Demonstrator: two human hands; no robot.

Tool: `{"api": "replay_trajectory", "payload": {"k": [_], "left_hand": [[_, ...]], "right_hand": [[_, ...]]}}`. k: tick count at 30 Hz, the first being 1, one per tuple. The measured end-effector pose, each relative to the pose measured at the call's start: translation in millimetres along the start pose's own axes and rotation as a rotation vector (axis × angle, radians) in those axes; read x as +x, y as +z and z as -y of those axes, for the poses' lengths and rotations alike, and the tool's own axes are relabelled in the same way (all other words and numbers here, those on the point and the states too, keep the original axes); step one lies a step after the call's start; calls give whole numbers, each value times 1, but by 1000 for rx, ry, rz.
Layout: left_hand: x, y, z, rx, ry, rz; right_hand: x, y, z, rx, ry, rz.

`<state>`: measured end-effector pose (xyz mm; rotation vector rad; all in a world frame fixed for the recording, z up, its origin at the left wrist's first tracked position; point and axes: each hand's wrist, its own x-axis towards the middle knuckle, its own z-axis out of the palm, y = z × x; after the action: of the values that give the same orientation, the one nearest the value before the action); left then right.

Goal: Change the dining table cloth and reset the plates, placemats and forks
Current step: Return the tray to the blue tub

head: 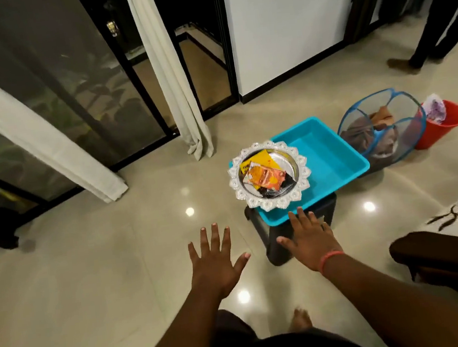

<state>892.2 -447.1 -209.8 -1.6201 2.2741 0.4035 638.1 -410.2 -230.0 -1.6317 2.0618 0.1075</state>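
- Left hand (216, 260) and right hand (311, 242): both spread flat, fingers straight, grasping nothing, held above the glossy beige tiled floor (91, 274).
- Just beyond the right hand: round silver scallop-edged plate (269, 173), carrying orange and yellow packets, resting on a turquoise plastic tray (329, 159) atop a dark stool (281, 241).
- Progress: judged incomplete; dining table, cloth, placemats and forks out of view.
- Beyond: blue mesh hamper (382, 127), red bucket (442, 123), white curtains (171, 74), glass doors.

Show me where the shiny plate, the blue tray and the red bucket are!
shiny plate (302, 177): head view, its right scalloped rim.
blue tray (331, 156): head view, its bare floor.
red bucket (442, 129): head view, its outer wall.
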Motion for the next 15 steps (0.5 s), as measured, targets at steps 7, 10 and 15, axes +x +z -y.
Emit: {"api": "replay_trajectory", "payload": {"k": [7, 10, 15], "left_hand": [[177, -66, -8, -83, 19, 59], [255, -78, -3, -56, 58, 101], [358, -90, -12, -158, 206, 220]], "right_hand": [[132, -16, -35, 488, 266, 34], [165, 10, -54, 709, 467, 12], [170, -37, -29, 957, 828, -38]]}}
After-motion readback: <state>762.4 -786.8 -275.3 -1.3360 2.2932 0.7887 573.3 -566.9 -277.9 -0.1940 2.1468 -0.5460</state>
